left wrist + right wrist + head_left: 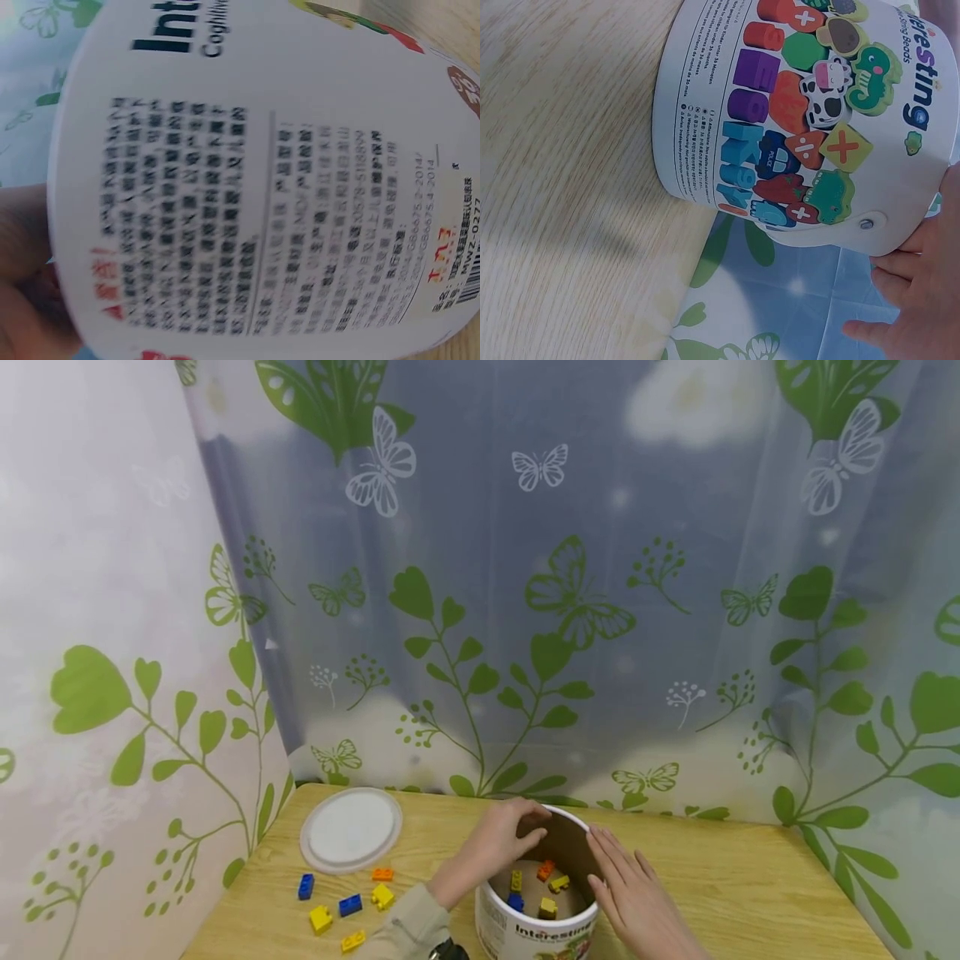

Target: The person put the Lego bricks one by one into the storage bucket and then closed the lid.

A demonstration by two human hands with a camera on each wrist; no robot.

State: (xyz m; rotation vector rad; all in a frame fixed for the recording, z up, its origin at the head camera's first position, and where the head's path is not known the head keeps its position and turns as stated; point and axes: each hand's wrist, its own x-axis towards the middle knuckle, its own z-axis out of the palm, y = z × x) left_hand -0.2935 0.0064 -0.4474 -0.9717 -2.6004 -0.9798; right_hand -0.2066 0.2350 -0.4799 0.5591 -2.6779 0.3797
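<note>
A white bucket [504, 935] with "Interesting" printed on it stands upright on the table, its mouth uncovered. Inside lie several toy bricks, among them an orange brick [546, 870], a blue brick [516, 902] and a yellow brick [547, 908]. My left hand [498, 843] is over the bucket's back-left rim, thumb and fingers apart, with the thumb reaching over the opening; in the left wrist view its fingers are partly hidden by the bucket. My right hand [633, 893] lies along the right rim with its fingers straight, touching the bucket.
Left of the bucket, several loose bricks lie on the wooden table [720, 877], including a blue brick [306, 886], a yellow brick [320, 919] and an orange brick [382, 874]. A round white lid [352, 828] rests at the back left. Behind the table hangs a patterned curtain [465, 527].
</note>
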